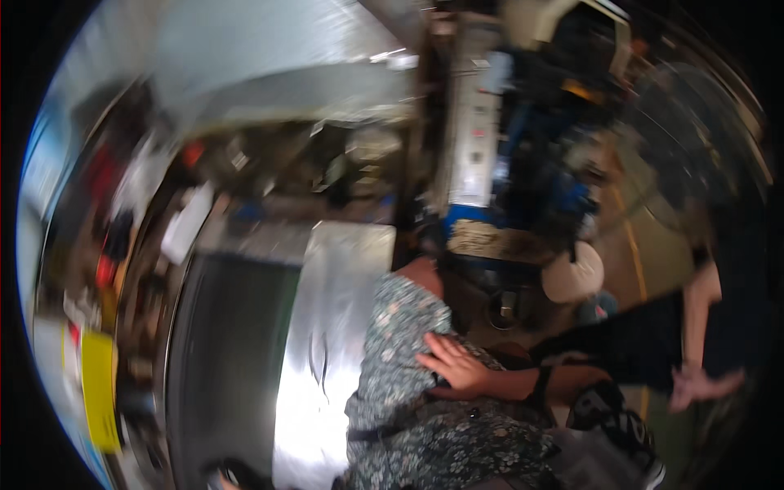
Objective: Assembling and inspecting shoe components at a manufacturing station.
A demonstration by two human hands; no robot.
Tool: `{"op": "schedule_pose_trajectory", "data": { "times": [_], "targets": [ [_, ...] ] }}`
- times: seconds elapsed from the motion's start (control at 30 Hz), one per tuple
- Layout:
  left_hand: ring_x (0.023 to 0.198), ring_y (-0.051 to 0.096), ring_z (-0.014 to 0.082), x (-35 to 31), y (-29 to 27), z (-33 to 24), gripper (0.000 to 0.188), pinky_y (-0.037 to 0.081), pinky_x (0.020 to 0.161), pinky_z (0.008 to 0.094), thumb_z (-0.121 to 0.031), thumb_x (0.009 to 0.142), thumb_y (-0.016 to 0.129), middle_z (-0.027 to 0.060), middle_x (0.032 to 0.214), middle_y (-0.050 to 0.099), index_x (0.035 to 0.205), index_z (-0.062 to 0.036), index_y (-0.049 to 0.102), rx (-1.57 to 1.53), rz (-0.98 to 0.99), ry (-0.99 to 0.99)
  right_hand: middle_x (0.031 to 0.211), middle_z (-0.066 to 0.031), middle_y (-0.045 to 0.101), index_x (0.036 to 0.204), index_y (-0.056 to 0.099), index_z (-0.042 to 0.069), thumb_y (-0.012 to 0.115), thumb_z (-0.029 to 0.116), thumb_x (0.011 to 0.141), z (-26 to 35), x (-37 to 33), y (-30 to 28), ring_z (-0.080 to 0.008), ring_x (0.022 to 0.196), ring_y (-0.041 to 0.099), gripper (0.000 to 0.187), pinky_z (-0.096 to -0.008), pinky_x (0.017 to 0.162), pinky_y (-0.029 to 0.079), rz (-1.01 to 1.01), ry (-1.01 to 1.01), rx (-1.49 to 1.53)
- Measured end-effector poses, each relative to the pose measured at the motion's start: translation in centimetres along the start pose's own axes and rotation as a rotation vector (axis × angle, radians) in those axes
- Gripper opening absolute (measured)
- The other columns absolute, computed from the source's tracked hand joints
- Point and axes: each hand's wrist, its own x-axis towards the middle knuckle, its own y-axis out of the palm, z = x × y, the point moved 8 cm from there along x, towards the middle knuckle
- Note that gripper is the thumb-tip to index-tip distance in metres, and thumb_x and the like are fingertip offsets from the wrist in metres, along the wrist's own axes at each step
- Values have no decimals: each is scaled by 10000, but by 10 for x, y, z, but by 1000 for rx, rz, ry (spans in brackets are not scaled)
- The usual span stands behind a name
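Observation:
Much of the picture is smeared by motion. My right hand (461,369) lies flat on a floral-patterned cloth garment (404,339), its fingers a little apart and no object in it. The bare forearm, with a dark band at the wrist, comes in from the right. Past the upper end of the floral sleeve a blurred patch of skin shows. This seems to be my left arm (423,276), and its fingers cannot be made out. Left of the garment lies a shiny metal plate (333,351), bordering a dark belt-like surface (233,359).
A co-worker's arm (701,318) hangs at the right, beside dark clothing. Near it are a round pale stool seat (573,273) and a large round fan (678,139). A yellow panel (100,392) stands at the far left. Metal machine housing (269,57) fills the top.

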Motion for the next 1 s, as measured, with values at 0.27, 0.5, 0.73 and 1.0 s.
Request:
{"op": "schedule_pose_trajectory", "data": {
  "times": [0.27, 0.5, 0.73, 1.0],
  "targets": [
    [1282, 465, 412, -87, -6, -44, 1027, 375, 1063, 572, -563, 732, 713, 202, 1407, 485, 1473, 23, 311, -471, 398, 57, 1628, -233, 4, 1572, 202, 159, 457, 595, 959, -15, -16, 1, -439, 1491, 78, 795, -543, 1185, 129, -105, 11, -56],
    [1265, 484, 419, -125, -100, 6, 961, 394, 1040, 594, -451, 756, 721, 209, 1411, 494, 1469, 48, 314, -808, 583, -90, 1624, -243, 20, 1562, 233, 139, 559, 563, 938, -12, -10, -3, -420, 1498, 73, 821, -485, 1200, 155, -110, -146, 68],
    [1249, 504, 427, -171, -153, 76, 900, 412, 1017, 617, -340, 780, 730, 216, 1415, 502, 1466, 74, 318, -1097, 784, -343, 1063, -150, 716, 1236, 645, 38, 693, 223, 924, 5, 51, -141, -245, 990, 698, 366, -355, 886, 547, -480, -161, 373],
    [1220, 523, 355, -185, -33, 96, 663, 435, 1039, 480, -390, 939, 493, 228, 1380, 497, 1468, -21, 339, -1120, 1232, 99, 1420, -265, 492, 1435, 431, -25, 742, 501, 799, 99, 8, -261, -351, 1304, 518, 882, -428, 1057, 446, -756, -950, 633]
  ]
}}
